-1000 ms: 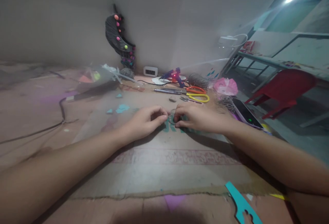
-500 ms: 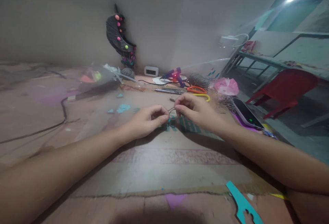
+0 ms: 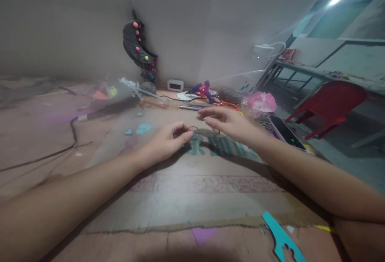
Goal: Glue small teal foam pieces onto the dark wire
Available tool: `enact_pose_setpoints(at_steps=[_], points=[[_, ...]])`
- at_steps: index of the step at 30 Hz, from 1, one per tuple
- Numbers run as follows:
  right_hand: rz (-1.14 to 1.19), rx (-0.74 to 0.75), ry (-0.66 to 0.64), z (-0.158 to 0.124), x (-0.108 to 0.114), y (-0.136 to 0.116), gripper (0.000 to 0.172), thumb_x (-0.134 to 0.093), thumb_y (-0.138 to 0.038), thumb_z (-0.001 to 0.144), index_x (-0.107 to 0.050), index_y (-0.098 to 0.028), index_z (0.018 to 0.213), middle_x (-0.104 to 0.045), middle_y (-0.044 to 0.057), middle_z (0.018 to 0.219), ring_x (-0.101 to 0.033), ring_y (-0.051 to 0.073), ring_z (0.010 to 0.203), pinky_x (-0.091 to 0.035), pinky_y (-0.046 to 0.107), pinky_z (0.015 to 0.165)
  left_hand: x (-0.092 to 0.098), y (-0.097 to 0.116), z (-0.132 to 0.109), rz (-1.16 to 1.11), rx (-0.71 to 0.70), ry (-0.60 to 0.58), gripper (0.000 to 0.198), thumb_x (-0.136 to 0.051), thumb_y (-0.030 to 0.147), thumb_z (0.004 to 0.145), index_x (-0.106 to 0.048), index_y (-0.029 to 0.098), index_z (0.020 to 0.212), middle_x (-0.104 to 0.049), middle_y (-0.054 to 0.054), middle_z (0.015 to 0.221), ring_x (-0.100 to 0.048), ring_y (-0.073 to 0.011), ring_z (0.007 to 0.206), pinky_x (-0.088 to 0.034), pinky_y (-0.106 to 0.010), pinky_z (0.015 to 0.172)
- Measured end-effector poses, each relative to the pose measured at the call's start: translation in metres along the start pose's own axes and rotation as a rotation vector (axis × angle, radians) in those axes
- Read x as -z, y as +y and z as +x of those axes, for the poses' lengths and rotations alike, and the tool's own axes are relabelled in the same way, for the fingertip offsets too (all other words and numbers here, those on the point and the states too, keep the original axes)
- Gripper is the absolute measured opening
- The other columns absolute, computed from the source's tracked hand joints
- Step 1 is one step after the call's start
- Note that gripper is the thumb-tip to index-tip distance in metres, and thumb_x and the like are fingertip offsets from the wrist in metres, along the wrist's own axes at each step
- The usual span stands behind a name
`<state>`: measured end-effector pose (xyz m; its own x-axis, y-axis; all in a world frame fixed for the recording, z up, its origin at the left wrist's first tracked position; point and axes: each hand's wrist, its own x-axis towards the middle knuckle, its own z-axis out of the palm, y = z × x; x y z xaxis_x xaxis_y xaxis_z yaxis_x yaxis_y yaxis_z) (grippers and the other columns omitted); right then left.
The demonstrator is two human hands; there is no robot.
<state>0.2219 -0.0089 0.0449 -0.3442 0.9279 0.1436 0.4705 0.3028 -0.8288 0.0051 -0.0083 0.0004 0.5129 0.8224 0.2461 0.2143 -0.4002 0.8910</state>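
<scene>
My left hand (image 3: 174, 138) is closed in a pinch above the cardboard sheet (image 3: 168, 210). A thin grey strand of yarn (image 3: 196, 129) curls out from its fingertips in a small loop. My right hand (image 3: 224, 121) is apart from the strand, its fingers stretched and spread, with nothing visible in them. It hovers close to the orange-handled scissors (image 3: 228, 105) and partly covers a yellow handle behind it. Silver pens (image 3: 191, 107) lie just beyond the hands.
Along the wall are a purple glue gun (image 3: 203, 89) with a red light, a white clock (image 3: 175, 85), grey yarn (image 3: 230, 93) and a pink bag (image 3: 263, 101). A phone (image 3: 287, 132) lies right. Turquoise pieces (image 3: 143, 128) lie left, a turquoise cutout (image 3: 281, 236) in front. A decorated crescent (image 3: 132, 41) leans behind.
My right hand has let go of the strand, moved away from my left hand and opened its fingers. The left hand keeps its pinch. The view has shifted slightly.
</scene>
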Motion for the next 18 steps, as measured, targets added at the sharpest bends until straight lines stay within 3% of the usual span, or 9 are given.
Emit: enact_pose_setpoints(at_steps=[2,6,11,15,18], points=[[0.041,0.021,-0.048,-0.002,-0.011,0.005,0.045,-0.062,-0.028,0.083,-0.057,-0.019,0.127,-0.065,0.008,0.115,-0.052,0.008,0.064,-0.044,0.023,0.055,0.000,0.001,-0.001,0.035,-0.015,-0.017,0.022,-0.053,0.038,0.089,-0.060,0.018,0.084,-0.062,-0.002,0.081,-0.055,-0.0161,0.077,-0.044,-0.029,0.072],[0.179,-0.009,-0.190,-0.004,-0.019,0.007,0.048,-0.063,-0.024,0.081,-0.056,-0.017,0.128,-0.061,0.000,0.081,-0.052,0.008,0.061,-0.040,0.020,0.051,0.000,0.005,-0.002,0.105,-0.028,0.002,0.022,-0.054,0.037,0.089,-0.061,0.018,0.083,-0.063,-0.002,0.081,-0.057,-0.0174,0.078,-0.045,-0.030,0.075],[0.194,-0.024,-0.144,-0.003,0.002,-0.002,0.029,-0.061,-0.030,0.086,-0.066,-0.015,0.110,-0.057,-0.004,0.063,-0.040,0.006,0.048,-0.028,0.021,0.044,0.001,0.005,0.001,0.107,0.002,0.117,0.022,-0.053,0.039,0.089,-0.059,0.019,0.080,-0.062,-0.002,0.079,-0.057,-0.0180,0.078,-0.046,-0.030,0.075],[0.176,-0.021,-0.112,-0.003,0.020,-0.006,0.026,-0.063,-0.035,0.086,-0.069,-0.015,0.102,-0.063,-0.001,0.067,-0.036,0.004,0.045,-0.023,0.022,0.042,0.002,0.001,0.003,0.092,0.029,0.141,0.022,-0.053,0.039,0.089,-0.058,0.019,0.082,-0.063,-0.002,0.080,-0.056,-0.0171,0.075,-0.046,-0.030,0.073],[0.173,-0.003,-0.096,-0.004,0.027,-0.010,0.028,-0.065,-0.038,0.085,-0.069,-0.017,0.103,-0.057,-0.003,0.062,-0.037,0.005,0.046,-0.024,0.022,0.043,0.003,-0.001,0.004,0.086,0.051,0.151,0.023,-0.052,0.041,0.089,-0.059,0.019,0.083,-0.063,-0.002,0.079,-0.056,-0.0168,0.074,-0.045,-0.030,0.072]])
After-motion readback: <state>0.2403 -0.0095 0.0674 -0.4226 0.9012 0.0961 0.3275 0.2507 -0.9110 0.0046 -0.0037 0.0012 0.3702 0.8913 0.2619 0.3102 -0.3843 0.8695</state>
